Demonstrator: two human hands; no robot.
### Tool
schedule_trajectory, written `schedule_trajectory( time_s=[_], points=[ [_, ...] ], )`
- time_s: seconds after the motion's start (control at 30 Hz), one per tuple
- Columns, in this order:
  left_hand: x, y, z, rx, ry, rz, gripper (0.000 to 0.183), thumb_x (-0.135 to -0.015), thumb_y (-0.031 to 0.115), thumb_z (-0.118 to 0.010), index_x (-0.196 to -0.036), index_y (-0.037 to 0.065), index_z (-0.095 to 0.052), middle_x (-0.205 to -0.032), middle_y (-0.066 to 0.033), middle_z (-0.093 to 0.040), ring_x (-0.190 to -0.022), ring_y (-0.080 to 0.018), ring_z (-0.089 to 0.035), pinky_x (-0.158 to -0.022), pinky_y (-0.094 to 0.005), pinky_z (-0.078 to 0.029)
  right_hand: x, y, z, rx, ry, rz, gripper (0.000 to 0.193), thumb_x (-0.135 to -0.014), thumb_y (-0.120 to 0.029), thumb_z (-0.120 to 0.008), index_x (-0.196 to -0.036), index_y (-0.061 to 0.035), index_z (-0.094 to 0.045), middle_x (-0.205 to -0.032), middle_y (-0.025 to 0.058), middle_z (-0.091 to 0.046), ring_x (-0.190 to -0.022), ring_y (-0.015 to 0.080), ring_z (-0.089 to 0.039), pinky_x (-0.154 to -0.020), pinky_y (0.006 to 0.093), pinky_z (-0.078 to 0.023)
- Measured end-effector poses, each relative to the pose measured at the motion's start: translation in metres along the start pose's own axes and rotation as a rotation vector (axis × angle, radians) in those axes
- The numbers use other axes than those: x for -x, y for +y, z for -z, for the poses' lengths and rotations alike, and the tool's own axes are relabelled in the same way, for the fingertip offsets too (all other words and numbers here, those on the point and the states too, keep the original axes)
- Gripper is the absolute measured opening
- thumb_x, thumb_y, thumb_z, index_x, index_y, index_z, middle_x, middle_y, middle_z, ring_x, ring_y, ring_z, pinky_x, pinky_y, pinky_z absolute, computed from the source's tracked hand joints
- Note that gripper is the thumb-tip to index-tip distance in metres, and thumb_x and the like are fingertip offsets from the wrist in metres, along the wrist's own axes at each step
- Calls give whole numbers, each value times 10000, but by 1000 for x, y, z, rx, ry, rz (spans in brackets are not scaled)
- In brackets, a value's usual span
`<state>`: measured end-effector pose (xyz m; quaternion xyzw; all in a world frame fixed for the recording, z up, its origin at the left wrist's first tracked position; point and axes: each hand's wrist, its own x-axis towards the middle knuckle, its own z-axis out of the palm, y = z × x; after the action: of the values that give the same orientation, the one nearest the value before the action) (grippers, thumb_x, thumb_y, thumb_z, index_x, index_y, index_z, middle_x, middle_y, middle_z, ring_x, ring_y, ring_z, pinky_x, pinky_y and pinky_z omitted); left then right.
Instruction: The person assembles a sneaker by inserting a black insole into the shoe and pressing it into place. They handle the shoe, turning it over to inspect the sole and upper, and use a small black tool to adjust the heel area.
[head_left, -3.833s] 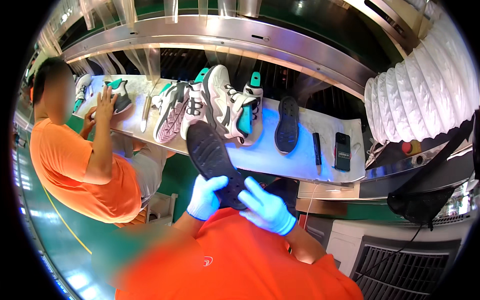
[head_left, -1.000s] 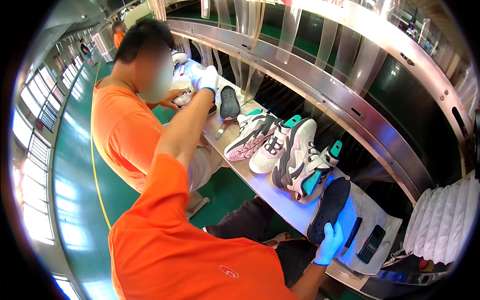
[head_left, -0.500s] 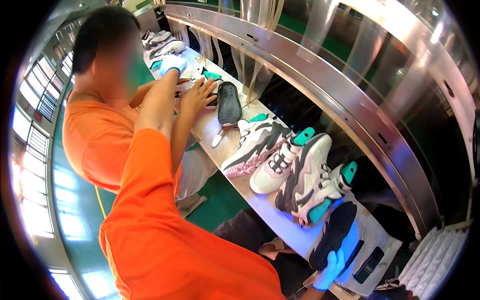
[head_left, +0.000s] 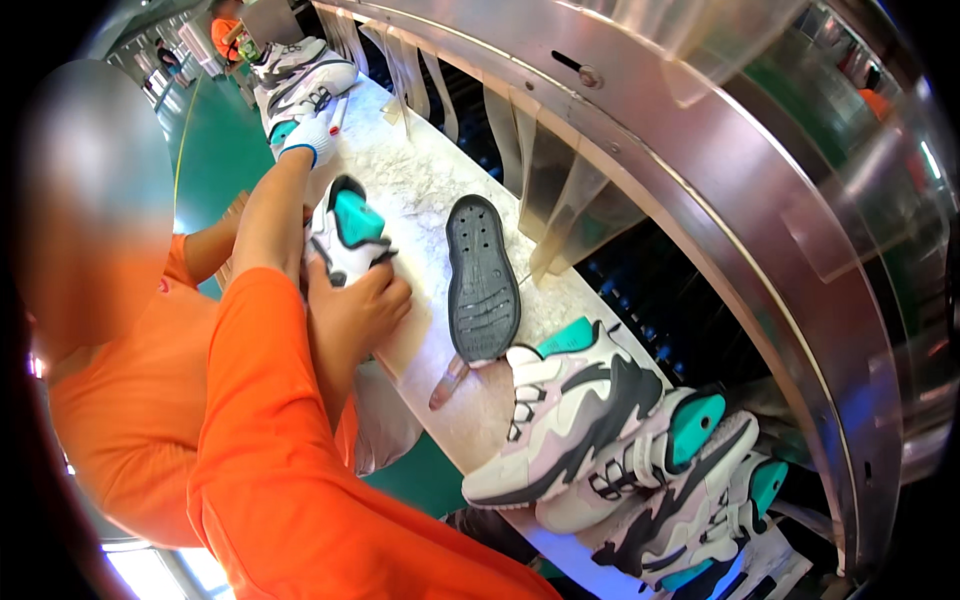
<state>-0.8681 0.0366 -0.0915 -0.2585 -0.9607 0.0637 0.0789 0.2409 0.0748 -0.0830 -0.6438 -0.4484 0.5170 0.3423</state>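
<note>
- The person's left hand [head_left: 312, 136], in a white glove with a blue cuff, reaches to the far left of the bench [head_left: 420, 165]; its fingers are hard to make out, so I cannot tell whether they grip anything.
- Just beyond that hand, at the far left end, lie two white-and-grey shoes [head_left: 312, 88], one partly hidden behind the other; a teal piece [head_left: 282, 131] shows at the near one, close to the glove.
- A white stick with a red end [head_left: 338, 117] lies just right of the glove.
- The person's right hand is out of view, so what it holds cannot be told.
- Nearer, a co-worker's bare hand [head_left: 365, 303] has its fingers around a white shoe with a teal insert [head_left: 357, 217]; the co-worker's other forearm passes behind the person's orange sleeve [head_left: 285, 370], which hides most of it.
- Right of that shoe, a black sole [head_left: 482, 280] lies on the bench, covering part of a knife-like tool [head_left: 449, 384] whose full shape cannot be seen.
- At the near right, white, pink and grey shoes [head_left: 580, 420] with teal pieces crowd together, overlapping; the farthest right are partly covered.
- Dark items at the near right edge are too cut off to identify.
</note>
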Motion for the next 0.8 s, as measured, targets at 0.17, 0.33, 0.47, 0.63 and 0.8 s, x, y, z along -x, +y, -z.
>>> schedule_trajectory(
  time_s=[0.17,0.33,0.47,0.63,0.8],
  points=[
    [-7,27,-13,67,-43,49,479,-1039,149,-528,-1506,109,-628,-1479,-299,-637,-1377,-459,-631,-1160,-512,-520,8,4,13,-200,35,-141,671,-1023,-328,-759,-1545,29,-536,-1398,158,-666,-1175,306,-684,-1035,457,-575],
    [23,20,-12,128,69,223,378,-1056,220,-564,-1327,37,-755,-1353,-299,-713,-1250,-438,-725,-1058,-523,-587,-1,49,46,193,37,204,550,-948,-258,-861,-1366,19,-637,-1290,215,-721,-1129,411,-711,-992,538,-598],
    [82,38,10,247,89,253,349,-1016,171,-577,-1287,57,-765,-1359,-290,-690,-1276,-434,-700,-1080,-525,-563,-14,68,56,606,146,537,494,-845,-215,-975,-1197,20,-721,-1236,291,-754,-1111,522,-730,-975,603,-614],
    [161,68,42,357,96,262,301,-1000,172,-591,-1200,34,-769,-1254,-284,-748,-1184,-451,-736,-1034,-539,-576,-17,30,12,308,77,431,656,-726,-108,-996,-1287,71,-706,-1257,310,-748,-1096,503,-733,-975,604,-594],
    [227,131,71,453,16,178,329,-904,202,-675,-1158,22,-782,-1186,-283,-782,-1139,-451,-758,-1010,-519,-589,-14,46,28,-224,-14,92,583,-989,-273,-714,-1465,55,-633,-1371,166,-692,-1211,324,-684,-1026,483,-560]
  ],
)
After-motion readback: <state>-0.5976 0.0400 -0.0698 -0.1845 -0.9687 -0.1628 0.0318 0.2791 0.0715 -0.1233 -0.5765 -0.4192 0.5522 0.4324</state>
